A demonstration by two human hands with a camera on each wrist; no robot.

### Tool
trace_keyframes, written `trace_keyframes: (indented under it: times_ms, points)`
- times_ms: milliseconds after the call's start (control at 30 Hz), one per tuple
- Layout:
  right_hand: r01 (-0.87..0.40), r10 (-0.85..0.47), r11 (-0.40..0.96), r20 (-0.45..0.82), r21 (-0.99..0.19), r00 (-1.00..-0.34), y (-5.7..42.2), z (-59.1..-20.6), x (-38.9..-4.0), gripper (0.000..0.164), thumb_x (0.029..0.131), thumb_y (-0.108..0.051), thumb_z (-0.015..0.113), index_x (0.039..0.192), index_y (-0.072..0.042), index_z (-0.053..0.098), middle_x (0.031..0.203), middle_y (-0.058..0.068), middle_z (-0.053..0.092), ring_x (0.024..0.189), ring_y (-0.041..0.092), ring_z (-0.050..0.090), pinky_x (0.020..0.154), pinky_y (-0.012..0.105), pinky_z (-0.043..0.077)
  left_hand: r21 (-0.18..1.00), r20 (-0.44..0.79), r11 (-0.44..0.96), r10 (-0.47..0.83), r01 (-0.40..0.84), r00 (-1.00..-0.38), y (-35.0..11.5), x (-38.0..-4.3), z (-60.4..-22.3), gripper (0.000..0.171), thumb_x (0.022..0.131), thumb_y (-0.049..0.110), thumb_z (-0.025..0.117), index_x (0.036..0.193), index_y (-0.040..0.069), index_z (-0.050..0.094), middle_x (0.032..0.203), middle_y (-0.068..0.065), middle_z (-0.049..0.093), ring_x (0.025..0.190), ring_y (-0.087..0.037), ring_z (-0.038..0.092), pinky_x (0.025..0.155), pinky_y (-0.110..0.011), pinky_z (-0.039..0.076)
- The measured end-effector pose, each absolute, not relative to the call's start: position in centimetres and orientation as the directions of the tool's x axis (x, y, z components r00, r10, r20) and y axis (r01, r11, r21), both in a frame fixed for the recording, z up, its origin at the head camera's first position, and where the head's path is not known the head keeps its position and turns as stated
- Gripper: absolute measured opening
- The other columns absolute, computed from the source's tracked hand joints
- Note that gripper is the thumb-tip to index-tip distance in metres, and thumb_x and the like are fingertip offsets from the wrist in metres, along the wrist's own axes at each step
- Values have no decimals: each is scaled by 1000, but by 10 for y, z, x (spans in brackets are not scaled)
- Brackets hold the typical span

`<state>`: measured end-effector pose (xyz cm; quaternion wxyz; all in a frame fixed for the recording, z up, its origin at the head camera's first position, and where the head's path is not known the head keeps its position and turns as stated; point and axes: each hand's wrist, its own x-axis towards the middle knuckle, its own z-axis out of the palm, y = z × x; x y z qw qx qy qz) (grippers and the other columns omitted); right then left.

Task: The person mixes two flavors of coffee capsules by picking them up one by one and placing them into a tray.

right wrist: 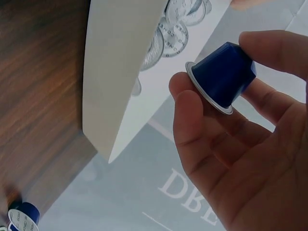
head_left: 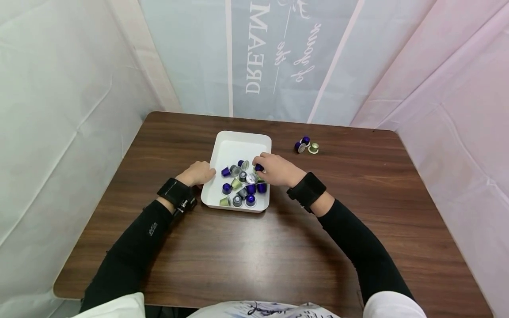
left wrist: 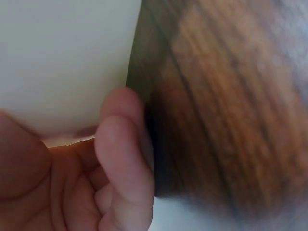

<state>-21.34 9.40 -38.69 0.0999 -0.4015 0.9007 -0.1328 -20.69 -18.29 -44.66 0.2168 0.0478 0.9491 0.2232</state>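
A blue coffee capsule point(right wrist: 222, 77) is pinched between the thumb and fingers of my right hand point(head_left: 278, 169), above the tray's right side. My left hand point(head_left: 197, 173) grips the left rim of the white tray point(head_left: 241, 138), thumb over the edge. Close up in the left wrist view, the curled fingers point(left wrist: 122, 159) lie against the tray's outer wall. Several blue, green and grey capsules lie jumbled in the tray's near half, some upright, others tipped over; among them are a green capsule point(head_left: 225, 201) and a grey one point(head_left: 237, 201). My right hand hides part of the pile.
On the brown wooden table point(head_left: 254, 256), two blue capsules point(head_left: 300, 146) and a green capsule point(head_left: 313, 148) sit together beyond the tray's right side. White curtains point(head_left: 59, 110) hang at the sides, and a printed grey-blue cloth point(head_left: 199, 57) stands behind the far edge.
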Motion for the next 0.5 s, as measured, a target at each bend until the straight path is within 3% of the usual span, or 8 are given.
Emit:
trace_keyframes:
  times_ms: [500]
  points:
    - [-746, -790, 601, -70, -288, -609, 87, -394, -215, 27, 91, -13, 59, 117, -5, 61, 97, 7, 55, 68, 14, 51, 62, 27, 44, 450, -389, 893, 169, -26, -906, -181, -206, -447, 36, 93, 26, 37, 84, -1, 59, 71, -14, 61, 51, -20, 59, 47, -29, 47]
